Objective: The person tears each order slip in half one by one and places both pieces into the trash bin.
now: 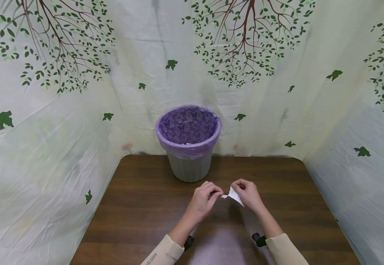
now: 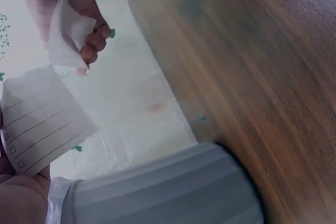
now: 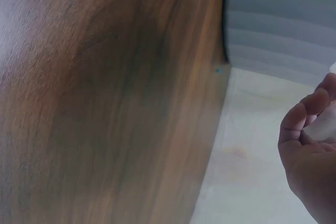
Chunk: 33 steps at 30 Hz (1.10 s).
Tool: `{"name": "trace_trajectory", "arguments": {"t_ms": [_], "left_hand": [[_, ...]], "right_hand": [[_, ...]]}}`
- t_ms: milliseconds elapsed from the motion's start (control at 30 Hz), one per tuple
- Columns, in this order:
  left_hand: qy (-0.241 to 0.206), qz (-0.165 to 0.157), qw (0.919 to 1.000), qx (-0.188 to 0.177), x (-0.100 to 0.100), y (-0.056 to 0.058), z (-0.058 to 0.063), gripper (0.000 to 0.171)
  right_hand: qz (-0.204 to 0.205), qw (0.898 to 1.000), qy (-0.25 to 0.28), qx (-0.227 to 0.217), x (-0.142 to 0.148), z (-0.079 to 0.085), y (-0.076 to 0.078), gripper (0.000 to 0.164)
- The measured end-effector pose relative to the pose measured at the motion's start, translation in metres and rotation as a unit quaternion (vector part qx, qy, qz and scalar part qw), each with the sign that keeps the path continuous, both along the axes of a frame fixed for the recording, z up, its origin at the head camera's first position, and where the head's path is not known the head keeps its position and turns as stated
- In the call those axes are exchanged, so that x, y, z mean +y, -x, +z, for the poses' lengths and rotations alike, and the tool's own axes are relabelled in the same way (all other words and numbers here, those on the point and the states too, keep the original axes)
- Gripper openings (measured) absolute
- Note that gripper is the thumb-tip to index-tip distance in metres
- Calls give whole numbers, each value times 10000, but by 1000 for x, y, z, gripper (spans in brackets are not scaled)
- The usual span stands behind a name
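Both hands are over the table in front of the bin, holding white paper. The left hand (image 1: pixel 202 201) pinches a piece of lined paper (image 2: pixel 44 121) with small printed boxes along one edge. Thumb and fingers of the right hand (image 1: pixel 249 194) pinch a creased, blank-looking paper piece (image 1: pixel 235 196), which slants downward. In the left wrist view the two pieces meet near a corner; I cannot tell whether they are still joined. The right wrist view shows curled fingers (image 3: pixel 294 121) around part of the paper (image 3: pixel 323 128).
A grey ribbed bin (image 1: pixel 190 167) with a purple patterned liner (image 1: pixel 188 149) stands at the table's back edge, a white scrap showing inside. The brown wooden table (image 1: pixel 139 221) is bordered by leaf-printed cloth (image 1: pixel 139 117). Dark camera mounts (image 1: pixel 259 240) sit at the wrists.
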State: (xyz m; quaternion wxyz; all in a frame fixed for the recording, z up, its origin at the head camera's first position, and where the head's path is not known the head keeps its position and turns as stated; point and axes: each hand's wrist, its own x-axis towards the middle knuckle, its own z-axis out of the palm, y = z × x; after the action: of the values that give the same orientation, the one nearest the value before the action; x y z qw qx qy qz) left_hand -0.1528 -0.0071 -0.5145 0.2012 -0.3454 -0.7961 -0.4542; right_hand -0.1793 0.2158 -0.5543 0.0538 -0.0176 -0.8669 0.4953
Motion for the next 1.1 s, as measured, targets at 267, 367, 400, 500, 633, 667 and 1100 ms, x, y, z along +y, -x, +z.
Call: {"name": "trace_trajectory", "arguments": {"t_ms": [267, 367, 400, 500, 633, 667, 1100], "left_hand": [[-178, 71, 9998, 67, -9, 3, 3, 4], [-171, 172, 9997, -16, -12, 4, 5, 4], [-164, 213, 9996, -42, -14, 5, 6, 4], [-139, 332, 9993, -98, -19, 8, 11, 6], [-196, 493, 9986, 28, -28, 15, 19, 8], [-221, 523, 9984, 68, -30, 17, 22, 8], [-356, 754, 9961, 296, -54, 38, 70, 4]], "right_hand": [[-187, 9998, -16, -110, 9, -4, 0, 14], [-179, 9998, -55, -56, 10, -4, 0, 14], [-173, 9998, -82, -14, 9, -3, 1, 14], [-179, 9998, -81, 39, 7, 1, 2, 13], [-132, 9999, 72, 77, 3, 15, 4, 12], [-122, 9998, 107, 98, 2, 19, 4, 11], [132, 9983, 207, 534, -15, 71, 15, 12]]}}
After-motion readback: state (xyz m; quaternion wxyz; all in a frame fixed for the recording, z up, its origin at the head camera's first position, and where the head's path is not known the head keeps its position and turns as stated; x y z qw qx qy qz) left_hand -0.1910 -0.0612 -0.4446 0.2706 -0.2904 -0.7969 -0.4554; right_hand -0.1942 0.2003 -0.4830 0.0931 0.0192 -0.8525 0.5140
